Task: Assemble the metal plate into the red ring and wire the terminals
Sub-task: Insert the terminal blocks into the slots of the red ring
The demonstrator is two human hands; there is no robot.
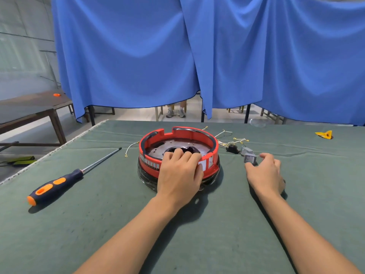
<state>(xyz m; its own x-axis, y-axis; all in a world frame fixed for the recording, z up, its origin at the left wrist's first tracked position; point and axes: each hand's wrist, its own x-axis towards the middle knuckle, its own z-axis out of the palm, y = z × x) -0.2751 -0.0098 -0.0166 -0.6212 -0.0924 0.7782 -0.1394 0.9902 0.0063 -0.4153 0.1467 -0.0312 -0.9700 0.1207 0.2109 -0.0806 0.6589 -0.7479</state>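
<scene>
Nearest the camera, two bare forearms reach over the green mat [98,224]. The left hand [180,173] grips the near wall of the red ring [178,135], fingers curled over its rim onto the metal plate [193,145], which lies inside the ring at the mat's centre. At three o'clock of the ring, the right hand [265,173] pinches a small grey switch block [249,158]. The white wires with terminals [231,140] lie at the ring's two o'clock. The screwdriver [59,181] lies at eight o'clock, untouched.
</scene>
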